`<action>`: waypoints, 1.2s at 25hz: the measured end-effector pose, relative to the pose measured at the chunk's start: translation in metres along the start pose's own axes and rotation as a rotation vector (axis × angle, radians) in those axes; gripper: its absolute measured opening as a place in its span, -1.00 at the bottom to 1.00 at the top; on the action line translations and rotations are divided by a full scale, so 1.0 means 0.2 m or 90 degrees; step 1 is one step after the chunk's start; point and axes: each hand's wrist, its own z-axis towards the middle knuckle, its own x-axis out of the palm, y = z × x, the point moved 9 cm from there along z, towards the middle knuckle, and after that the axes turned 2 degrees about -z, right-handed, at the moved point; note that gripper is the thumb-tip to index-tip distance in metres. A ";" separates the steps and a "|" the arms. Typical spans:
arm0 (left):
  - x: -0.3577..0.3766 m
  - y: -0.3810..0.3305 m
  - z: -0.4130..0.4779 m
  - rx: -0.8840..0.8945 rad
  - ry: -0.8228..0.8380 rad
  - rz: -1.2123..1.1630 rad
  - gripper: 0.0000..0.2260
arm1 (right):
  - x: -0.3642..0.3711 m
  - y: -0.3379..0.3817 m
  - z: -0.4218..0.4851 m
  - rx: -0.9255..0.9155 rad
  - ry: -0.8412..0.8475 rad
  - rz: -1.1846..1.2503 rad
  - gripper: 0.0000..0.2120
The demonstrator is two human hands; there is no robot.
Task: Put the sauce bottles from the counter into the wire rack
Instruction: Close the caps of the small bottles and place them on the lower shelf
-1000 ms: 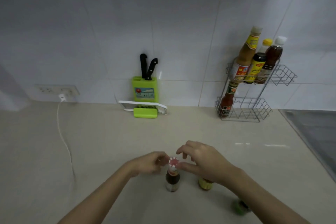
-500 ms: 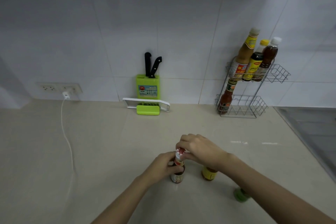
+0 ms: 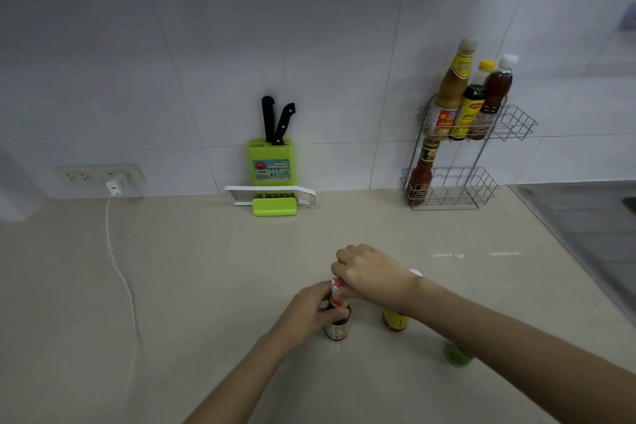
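A small dark sauce bottle point(image 3: 338, 329) with a red-and-white neck stands on the beige counter. My left hand point(image 3: 311, 311) grips its body. My right hand point(image 3: 370, 273) closes over its cap. A second bottle with a yellow label point(image 3: 395, 321) stands just right of it, partly hidden under my right wrist. A green-capped item point(image 3: 457, 354) sits farther right behind my forearm. The two-tier wire rack point(image 3: 512, 122) stands at the back right wall; its top tier holds three bottles point(image 3: 451, 96), and a red sauce bottle point(image 3: 420, 177) stands in the bottom tier.
A green knife block point(image 3: 271, 161) with two black-handled knives stands at the back wall, a white and green slicer point(image 3: 273, 200) in front of it. A white charger cable point(image 3: 118, 272) trails from a wall socket. A steel sink point(image 3: 592, 220) lies at the right.
My left hand has slid down from the cap to grip the bottle's body, and my right hand has closed over the cap. The view has shifted slightly.
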 end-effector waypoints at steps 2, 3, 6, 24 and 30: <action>0.01 0.00 -0.01 -0.002 -0.007 0.008 -0.89 | 0.01 0.02 0.00 -0.010 -0.004 -0.037 -0.66; 0.01 0.01 -0.01 -0.002 -0.013 0.007 -0.89 | 0.02 0.02 -0.01 -0.014 -0.004 -0.071 -0.65; 0.02 0.02 -0.01 0.012 -0.026 0.001 -0.91 | 0.03 0.01 -0.03 0.024 0.009 -0.134 -0.58; -0.13 0.01 0.03 0.009 -0.079 -0.400 -0.80 | -0.03 -0.14 0.02 0.198 0.027 0.350 -0.59; -0.32 -0.53 0.36 0.100 0.043 -0.371 -0.71 | -0.41 -0.59 -0.07 0.292 -0.273 0.569 -0.75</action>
